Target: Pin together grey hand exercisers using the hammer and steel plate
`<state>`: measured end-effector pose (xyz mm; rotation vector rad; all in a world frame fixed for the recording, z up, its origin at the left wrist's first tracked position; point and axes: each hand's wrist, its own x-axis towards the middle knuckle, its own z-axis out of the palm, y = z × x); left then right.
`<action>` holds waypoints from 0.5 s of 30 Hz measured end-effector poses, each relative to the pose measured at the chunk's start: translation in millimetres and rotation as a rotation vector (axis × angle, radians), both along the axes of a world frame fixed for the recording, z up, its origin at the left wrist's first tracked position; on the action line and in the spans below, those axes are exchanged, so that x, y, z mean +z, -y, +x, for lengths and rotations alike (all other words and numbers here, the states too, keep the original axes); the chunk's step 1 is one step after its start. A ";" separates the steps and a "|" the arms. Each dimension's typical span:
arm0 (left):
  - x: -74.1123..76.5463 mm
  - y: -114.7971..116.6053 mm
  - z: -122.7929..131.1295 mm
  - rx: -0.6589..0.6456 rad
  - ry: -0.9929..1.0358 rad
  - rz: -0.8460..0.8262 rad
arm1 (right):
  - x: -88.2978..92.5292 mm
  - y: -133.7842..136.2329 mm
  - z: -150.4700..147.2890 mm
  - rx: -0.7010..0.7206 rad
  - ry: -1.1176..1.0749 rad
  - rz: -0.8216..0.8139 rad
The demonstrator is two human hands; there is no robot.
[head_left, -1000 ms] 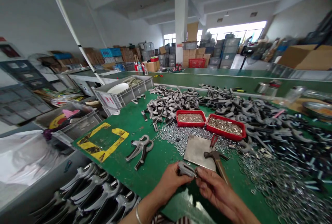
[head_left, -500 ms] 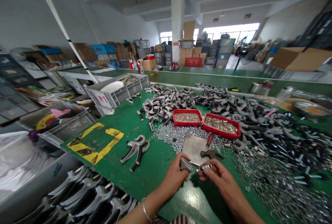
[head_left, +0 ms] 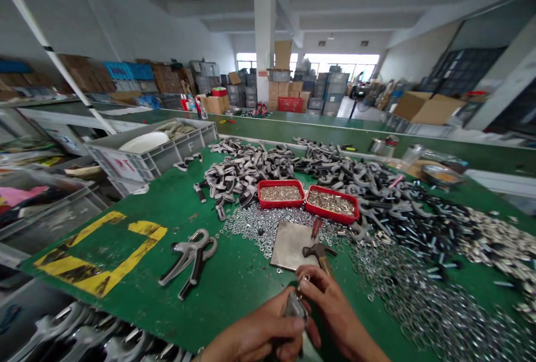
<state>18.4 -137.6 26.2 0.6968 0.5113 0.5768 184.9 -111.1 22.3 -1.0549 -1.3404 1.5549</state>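
Near the bench's front edge, my left hand (head_left: pixel 268 325) is closed around a grey handle piece (head_left: pixel 295 309). My right hand (head_left: pixel 329 306) pinches a small shiny metal part, apparently a coil spring (head_left: pixel 304 279), against the upper end of that piece; fingers hide much of it. Just beyond the hands lie a hammer (head_left: pixel 320 254) and a flat metal plate (head_left: pixel 288 246). Red-handled pliers (head_left: pixel 316 227) rest at the plate's right edge. To the left sits an assembled hand gripper (head_left: pixel 190 261) with grey and black handles.
Two red trays (head_left: pixel 281 204) of small metal parts stand behind the plate. Around them spread loose metal rings (head_left: pixel 419 295), a heap of grey handles (head_left: pixel 247 169) and black handle parts (head_left: pixel 422 233). A grey crate (head_left: pixel 163 161) is at the back left, beyond yellow tape (head_left: pixel 113 272).
My hands have come together and nearer my body, bringing the metal part from beside the grey handle piece up to its end. The camera view has swung right.
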 end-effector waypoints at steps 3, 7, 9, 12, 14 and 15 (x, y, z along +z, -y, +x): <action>0.5 -4.4 8.6 0.150 -0.025 0.025 | -11.9 -16.3 24.6 0.019 0.391 0.259; 3.0 -30.5 9.1 0.506 -0.204 0.183 | -28.6 -61.4 80.4 -0.243 0.850 0.536; 5.5 -49.7 -0.1 0.511 -0.343 0.314 | -33.5 -82.4 105.7 -0.277 0.939 0.576; 4.7 -75.3 -14.7 0.462 -0.560 0.481 | -36.8 -101.8 127.7 -0.226 1.029 0.630; 1.8 -85.2 -18.4 0.537 -0.683 0.542 | -36.2 -106.2 132.4 -0.189 1.039 0.652; 0.8 -87.8 -18.0 0.592 -0.739 0.569 | -34.9 -106.1 132.1 -0.185 1.031 0.655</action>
